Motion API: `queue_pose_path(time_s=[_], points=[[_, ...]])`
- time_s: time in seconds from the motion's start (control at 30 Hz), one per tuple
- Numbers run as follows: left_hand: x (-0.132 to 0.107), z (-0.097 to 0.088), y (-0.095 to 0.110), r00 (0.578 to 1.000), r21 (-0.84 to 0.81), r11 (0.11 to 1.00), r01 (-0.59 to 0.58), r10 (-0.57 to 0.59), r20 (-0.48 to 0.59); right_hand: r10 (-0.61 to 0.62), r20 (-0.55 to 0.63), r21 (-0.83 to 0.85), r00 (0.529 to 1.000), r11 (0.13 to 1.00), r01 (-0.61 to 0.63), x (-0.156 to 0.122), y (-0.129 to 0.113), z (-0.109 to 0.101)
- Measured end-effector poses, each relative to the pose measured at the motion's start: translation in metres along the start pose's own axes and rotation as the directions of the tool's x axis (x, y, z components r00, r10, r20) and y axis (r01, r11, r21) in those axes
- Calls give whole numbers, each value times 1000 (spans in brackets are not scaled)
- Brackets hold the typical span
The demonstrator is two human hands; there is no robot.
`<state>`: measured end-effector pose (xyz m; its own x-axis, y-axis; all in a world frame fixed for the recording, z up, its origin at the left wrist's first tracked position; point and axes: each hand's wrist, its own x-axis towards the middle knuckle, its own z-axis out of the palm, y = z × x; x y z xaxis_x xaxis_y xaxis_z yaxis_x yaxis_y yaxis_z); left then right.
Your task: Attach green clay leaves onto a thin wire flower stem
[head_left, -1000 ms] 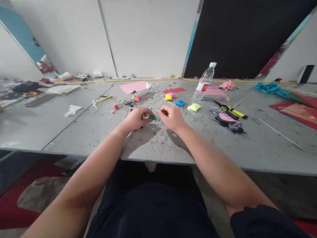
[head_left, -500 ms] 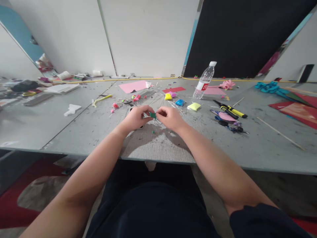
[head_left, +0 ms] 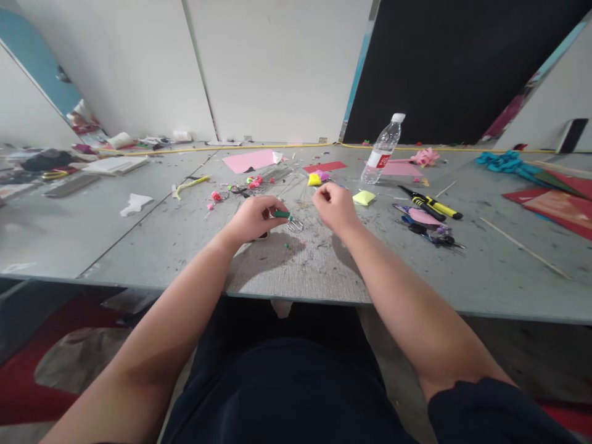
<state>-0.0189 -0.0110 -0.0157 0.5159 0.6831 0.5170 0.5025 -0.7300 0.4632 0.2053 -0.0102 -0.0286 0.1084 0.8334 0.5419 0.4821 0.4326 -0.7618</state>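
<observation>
My left hand (head_left: 253, 217) rests on the grey table (head_left: 324, 271) and pinches a small green piece (head_left: 282, 214) between thumb and fingers. A bit of bent wire (head_left: 295, 226) lies on the table just right of it. My right hand (head_left: 333, 206) hovers to the right of the green piece, fingers curled into a pinch; whatever is in them is too small to make out. Beyond my hands lie thin wires (head_left: 282, 179), small pink bits (head_left: 254, 183) and yellow and purple clay packets (head_left: 317, 179).
A plastic water bottle (head_left: 383, 148) stands behind my right hand. Yellow-and-black tools (head_left: 430, 205), scissors (head_left: 435, 237) and a yellow packet (head_left: 364, 197) lie to the right. Pink paper (head_left: 250, 161), red paper (head_left: 562, 206), blue ribbon (head_left: 504, 163) and a thin stick (head_left: 525, 250) are scattered about.
My right hand has let go of the green piece and moved right and away from the left hand. The left hand stays put, still holding the green piece.
</observation>
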Motion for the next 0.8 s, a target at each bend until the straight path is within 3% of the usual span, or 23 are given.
queue_pose_path(time_s=[0.1, 0.3, 0.5, 0.57, 0.7, 0.8], points=[[-1, 0, 2, 1000, -36, 999, 19, -20, -23, 57, -23, 70, 998, 996, -55, 4, 4, -3], [0, 2, 0, 999, 0, 999, 47, -47, -3, -35, 184, 98, 982, 995, 17, -11, -10, 8], [1, 7, -19, 965, 168, 982, -87, 41, 260, -62, 246, 124, 967, 992, 32, -14, -13, 11], [0, 10, -23, 954, 216, 972, -89, 20, 300, -64, 284, 106, 957, 994, 36, -14, -12, 11], [-2, 13, -24, 966, 323, 947, 5, -87, 243, -97, 346, 58, 933, 995, 82, -16, -10, 11], [0, 10, -18, 986, 264, 963, 51, -90, 138, -118, 382, 48, 917, 993, 108, -16, -9, 11]])
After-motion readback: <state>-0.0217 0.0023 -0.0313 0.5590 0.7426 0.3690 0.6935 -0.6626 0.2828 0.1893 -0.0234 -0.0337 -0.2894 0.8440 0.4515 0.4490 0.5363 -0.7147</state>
